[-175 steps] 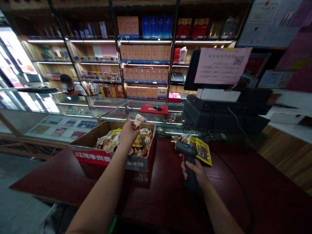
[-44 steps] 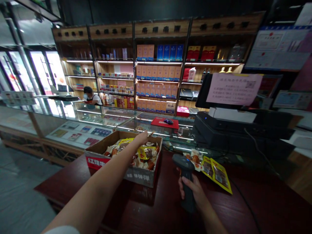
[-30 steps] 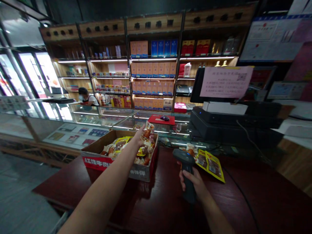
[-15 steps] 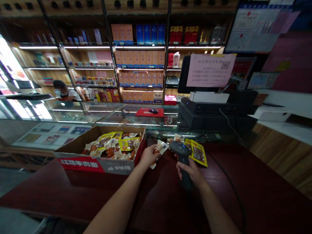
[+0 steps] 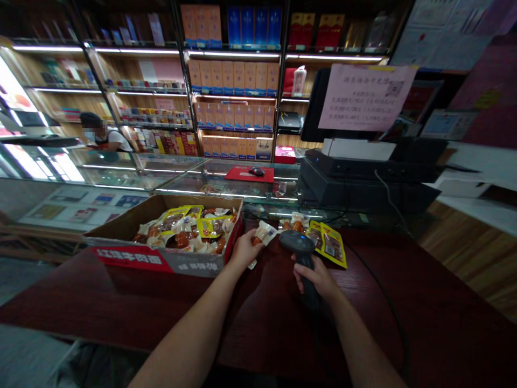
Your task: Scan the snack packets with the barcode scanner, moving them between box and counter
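My left hand (image 5: 243,251) holds a small clear snack packet (image 5: 261,236) with reddish contents, just right of the cardboard box (image 5: 161,261). The box is full of similar yellow and clear snack packets (image 5: 189,231). My right hand (image 5: 317,277) grips a dark barcode scanner (image 5: 299,253) by its handle, its head close to the packet. Several yellow packets (image 5: 329,243) lie on the dark red counter (image 5: 258,318) behind the scanner.
A black register with a screen (image 5: 363,167) stands at the back right, a pink notice (image 5: 365,97) taped on it. Glass display cases (image 5: 161,180) run behind the counter, with a red mouse pad (image 5: 249,173). A person (image 5: 100,137) sits far left by the shelves.
My left hand took a packet out of the box and carried it right and down to the scanner head. The right hand has kept its hold on the scanner.
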Demonstrator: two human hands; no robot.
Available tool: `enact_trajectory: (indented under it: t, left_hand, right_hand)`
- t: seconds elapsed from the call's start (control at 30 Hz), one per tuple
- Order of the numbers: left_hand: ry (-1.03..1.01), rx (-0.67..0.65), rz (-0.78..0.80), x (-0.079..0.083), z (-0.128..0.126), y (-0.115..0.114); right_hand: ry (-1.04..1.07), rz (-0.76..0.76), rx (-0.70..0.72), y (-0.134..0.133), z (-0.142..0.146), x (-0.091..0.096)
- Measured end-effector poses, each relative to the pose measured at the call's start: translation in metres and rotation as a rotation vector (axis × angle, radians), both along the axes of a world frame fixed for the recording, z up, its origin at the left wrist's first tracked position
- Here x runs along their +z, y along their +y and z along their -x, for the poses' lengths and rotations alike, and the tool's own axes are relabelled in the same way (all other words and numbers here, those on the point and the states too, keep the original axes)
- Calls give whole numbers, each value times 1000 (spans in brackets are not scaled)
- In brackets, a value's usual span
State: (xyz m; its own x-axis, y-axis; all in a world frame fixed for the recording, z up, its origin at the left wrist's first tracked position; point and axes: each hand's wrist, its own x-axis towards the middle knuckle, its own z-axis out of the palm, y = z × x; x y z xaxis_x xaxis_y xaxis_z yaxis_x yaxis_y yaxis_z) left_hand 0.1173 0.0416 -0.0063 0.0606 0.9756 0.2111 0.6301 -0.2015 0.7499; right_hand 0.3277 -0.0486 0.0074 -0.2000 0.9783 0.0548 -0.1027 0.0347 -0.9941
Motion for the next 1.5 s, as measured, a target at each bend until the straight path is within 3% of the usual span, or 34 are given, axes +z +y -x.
enact_trajectory:
  t: [0.2, 0.5, 0.67, 0.77, 0.9, 1.1, 1.3, 1.5]
  left_hand:
    - [53, 19, -3, 1, 1, -2]
    - [-132, 13, 41, -7, -2, 4]
    - [-271, -81, 154, 3, -34, 1]
    - [-263, -195, 107, 19, -67, -3]
    - [-184, -218, -10, 33, -116, 2]
    - [27, -161, -98, 35, -173, 21]
    - [305, -157, -120, 44, -192, 21]
    - [502, -137, -217, 50, -192, 13]
  right_hand:
    - [6, 5, 7, -1, 1, 0]
    - [84, 4, -15, 0, 1, 1]
    - [111, 6, -120, -4, -2, 13]
    - [107, 11, -195, -8, -14, 26]
    - [131, -3, -277, -15, -34, 41]
    - [181, 3, -394, -27, -62, 43]
    - [191, 21, -469, -36, -84, 33]
    - [216, 24, -468, -41, -87, 34]
